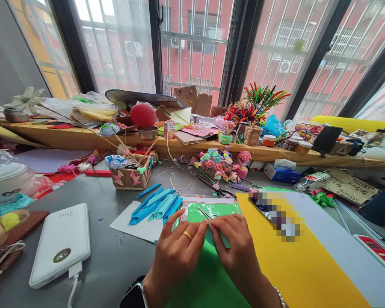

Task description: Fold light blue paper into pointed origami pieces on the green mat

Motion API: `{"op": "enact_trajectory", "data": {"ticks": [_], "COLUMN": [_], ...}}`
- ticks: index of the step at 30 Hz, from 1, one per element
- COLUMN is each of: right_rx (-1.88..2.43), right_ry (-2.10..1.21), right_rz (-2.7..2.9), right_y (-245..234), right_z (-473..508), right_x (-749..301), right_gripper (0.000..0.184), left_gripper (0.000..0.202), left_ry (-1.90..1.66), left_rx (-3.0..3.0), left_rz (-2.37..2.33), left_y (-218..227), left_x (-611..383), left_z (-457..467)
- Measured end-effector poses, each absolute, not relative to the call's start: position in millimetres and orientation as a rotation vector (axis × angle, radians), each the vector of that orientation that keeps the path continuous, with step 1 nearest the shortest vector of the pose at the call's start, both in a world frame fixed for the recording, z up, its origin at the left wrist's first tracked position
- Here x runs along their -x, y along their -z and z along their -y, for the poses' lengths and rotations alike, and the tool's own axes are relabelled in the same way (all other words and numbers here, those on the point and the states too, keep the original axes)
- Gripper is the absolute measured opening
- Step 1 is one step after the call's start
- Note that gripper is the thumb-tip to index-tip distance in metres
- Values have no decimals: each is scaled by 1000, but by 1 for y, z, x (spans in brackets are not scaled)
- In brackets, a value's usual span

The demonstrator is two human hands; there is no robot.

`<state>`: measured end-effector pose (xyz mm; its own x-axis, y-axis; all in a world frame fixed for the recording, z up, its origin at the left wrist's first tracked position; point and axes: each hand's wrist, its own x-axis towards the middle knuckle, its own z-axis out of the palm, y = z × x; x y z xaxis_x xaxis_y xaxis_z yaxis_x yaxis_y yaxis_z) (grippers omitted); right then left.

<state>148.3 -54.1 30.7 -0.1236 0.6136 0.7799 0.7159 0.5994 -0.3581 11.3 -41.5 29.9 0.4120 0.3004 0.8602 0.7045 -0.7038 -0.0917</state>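
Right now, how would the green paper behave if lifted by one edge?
The green paper looks thin and flat, so probably light and floppy. The left hand and right hand press it down with fingertips; released, it may slide on the smooth table.

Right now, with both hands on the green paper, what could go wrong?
The left hand and right hand pinch the green paper at one spot, so the crease may set skewed. The blue folded strips lie close beside the left hand and could get swept aside.
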Motion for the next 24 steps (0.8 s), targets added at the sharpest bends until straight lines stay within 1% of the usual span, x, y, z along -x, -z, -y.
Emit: {"op": "enact_trajectory", "data": {"ticks": [15,24], "right_rx": [1113,1126], "right_ry": [48,8], "right_rz": [1801,1849], "right_y": [-29,-33], "right_z": [53,53], "right_x": [-147,-151], "right_gripper": [14,13], "left_gripper": [19,15], "left_ry": [1187,1231], "left_rx": [2194,2234], "left_rz": [817,845], "left_y": [-26,-32], "left_x": [-11,-11], "left_z": [40,38]}}
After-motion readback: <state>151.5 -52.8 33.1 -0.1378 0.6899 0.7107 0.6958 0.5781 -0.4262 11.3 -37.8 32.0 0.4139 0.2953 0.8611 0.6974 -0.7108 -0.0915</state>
